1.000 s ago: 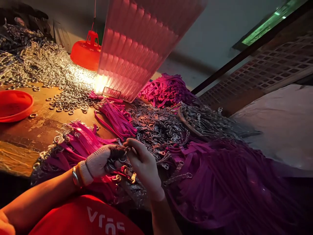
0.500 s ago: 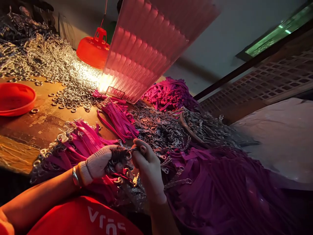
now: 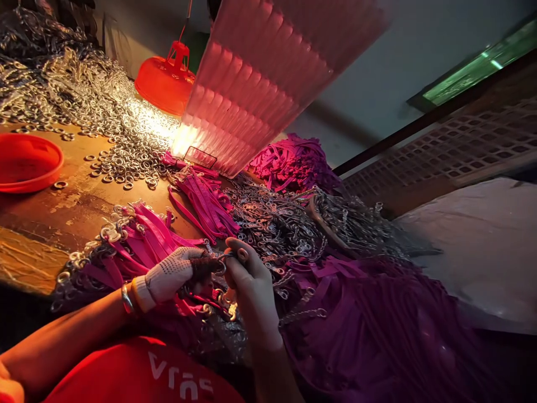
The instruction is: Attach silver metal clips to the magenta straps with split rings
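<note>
- Head view: both hands meet low in the middle, over a heap of pink straps and chain.
- Left hand, in a dotted white glove, is curled shut around a dark bunch of straps.
- Right hand, bare, pinches a small metal ring at the end of that bunch, fingertips touching the glove's.
- More pink straps with rings lie on the bench just left of the hands.
- Loose pink straps lie just beyond.
- A pile of silver rings spreads at the far left, near a red bowl.
- A red lamp hangs over the rings.
- Dark chains lie right of centre.
</note>
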`<state>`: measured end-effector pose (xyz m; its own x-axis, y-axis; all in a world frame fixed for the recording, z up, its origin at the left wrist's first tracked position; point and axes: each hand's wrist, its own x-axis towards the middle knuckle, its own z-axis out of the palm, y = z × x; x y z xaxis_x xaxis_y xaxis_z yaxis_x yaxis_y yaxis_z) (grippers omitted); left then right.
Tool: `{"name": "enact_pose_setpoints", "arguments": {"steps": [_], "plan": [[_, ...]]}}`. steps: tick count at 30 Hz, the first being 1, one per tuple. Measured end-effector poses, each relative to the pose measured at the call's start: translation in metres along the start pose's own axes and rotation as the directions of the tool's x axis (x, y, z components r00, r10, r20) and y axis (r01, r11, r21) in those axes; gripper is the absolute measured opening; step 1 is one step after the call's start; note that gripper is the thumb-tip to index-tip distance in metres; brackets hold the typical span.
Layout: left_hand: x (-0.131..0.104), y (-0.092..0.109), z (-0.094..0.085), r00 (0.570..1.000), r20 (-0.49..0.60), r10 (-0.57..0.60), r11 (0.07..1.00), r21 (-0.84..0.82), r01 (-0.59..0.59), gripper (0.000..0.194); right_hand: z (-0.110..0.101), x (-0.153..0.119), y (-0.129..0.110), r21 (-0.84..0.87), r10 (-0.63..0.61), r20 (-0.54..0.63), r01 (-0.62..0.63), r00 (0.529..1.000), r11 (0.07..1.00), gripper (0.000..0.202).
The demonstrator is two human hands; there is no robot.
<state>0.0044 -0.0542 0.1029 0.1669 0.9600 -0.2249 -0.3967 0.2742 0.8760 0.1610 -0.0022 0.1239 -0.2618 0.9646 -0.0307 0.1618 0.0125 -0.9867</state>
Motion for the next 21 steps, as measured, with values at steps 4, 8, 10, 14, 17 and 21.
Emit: {"name": "enact_pose_setpoints", "arguments": {"steps": [4, 8, 10, 14, 17, 21], "plan": [[0.001, 0.005, -0.003, 0.994, 0.051, 0.097, 0.992, 0.078, -0.100, 0.033, -0.003, 0.002, -0.005, 0.085, 0.160, 0.098, -0.168, 0.982, 0.982, 0.036], [-0.001, 0.011, -0.004, 0.987, 0.123, 0.108, 0.968, 0.213, -0.132, 0.015, -0.005, 0.004, -0.006, -0.034, 0.083, 0.117, -0.080, 0.990, 0.996, 0.032], [-0.001, 0.009, -0.004, 0.986, 0.162, 0.033, 0.985, 0.161, -0.059, 0.012, -0.004, 0.002, -0.007, -0.102, -0.008, 0.101, 0.018, 0.995, 0.995, 0.029], [0.005, -0.001, -0.003, 0.978, 0.138, -0.157, 0.960, -0.213, 0.184, 0.015, -0.001, -0.005, -0.002, -0.257, -0.246, 0.015, 0.242, 0.969, 0.936, 0.026], [0.011, -0.011, -0.001, 0.976, 0.098, -0.193, 0.869, -0.444, 0.217, 0.017, -0.001, -0.011, 0.005, -0.313, -0.397, 0.040, 0.388, 0.917, 0.867, 0.026], [0.012, -0.016, 0.002, 0.989, 0.001, -0.145, 0.913, -0.385, 0.134, 0.017, -0.003, -0.016, 0.009, -0.304, -0.390, 0.088, 0.398, 0.916, 0.866, 0.025]]}}
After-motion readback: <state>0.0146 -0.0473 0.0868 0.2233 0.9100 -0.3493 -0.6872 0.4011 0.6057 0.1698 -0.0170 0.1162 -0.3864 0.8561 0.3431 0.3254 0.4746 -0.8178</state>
